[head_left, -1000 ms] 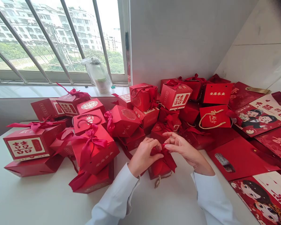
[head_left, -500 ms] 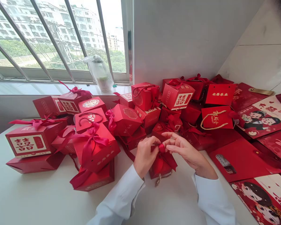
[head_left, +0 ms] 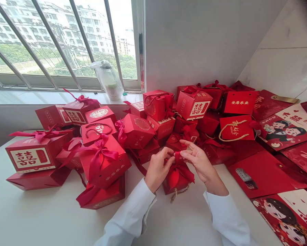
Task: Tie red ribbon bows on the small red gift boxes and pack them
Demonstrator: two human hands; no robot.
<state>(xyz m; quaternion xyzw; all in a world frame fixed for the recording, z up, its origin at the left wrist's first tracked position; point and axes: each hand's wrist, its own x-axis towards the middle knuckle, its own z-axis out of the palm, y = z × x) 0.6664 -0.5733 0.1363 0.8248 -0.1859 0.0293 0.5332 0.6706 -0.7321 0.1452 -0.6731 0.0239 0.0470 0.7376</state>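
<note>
A small red gift box [head_left: 170, 187] stands on the white table in front of me, with a twisted gold cord hanging at its front. Red ribbon [head_left: 177, 156] rises from its top between my hands, and a red heart-shaped tag [head_left: 173, 179] lies below it. My left hand [head_left: 158, 168] pinches the ribbon from the left side. From the right, my right hand [head_left: 198, 162] holds the ribbon between thumb and finger, its other fingers raised. Part of the ribbon is hidden behind my fingertips.
Several red gift boxes with bows [head_left: 104, 160] are piled at left and behind my hands. Flat red bags and cards [head_left: 266, 174] spread along the right. A plastic-wrapped cup [head_left: 109, 82] stands on the sill by the barred window.
My hands have lifted the ribbon slightly higher. The right hand has shifted a little left and turned more upright, and the heart-shaped tag shows more clearly.
</note>
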